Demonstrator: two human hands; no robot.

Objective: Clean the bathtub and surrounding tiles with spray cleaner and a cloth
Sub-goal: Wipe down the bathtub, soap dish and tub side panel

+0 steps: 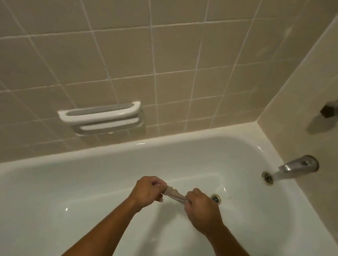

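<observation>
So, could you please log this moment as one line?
left hand grips cloth | right hand grips cloth | cloth twisted over bathtub

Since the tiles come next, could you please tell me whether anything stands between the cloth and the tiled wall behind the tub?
Nothing visible does. Both hands, left and right, hold the twisted cloth over the tub. The space up to the tiled wall looks open; only the soap holder sticks out, off to the left.

The white bathtub holds only its floor drain, seemingly nothing else.
</observation>
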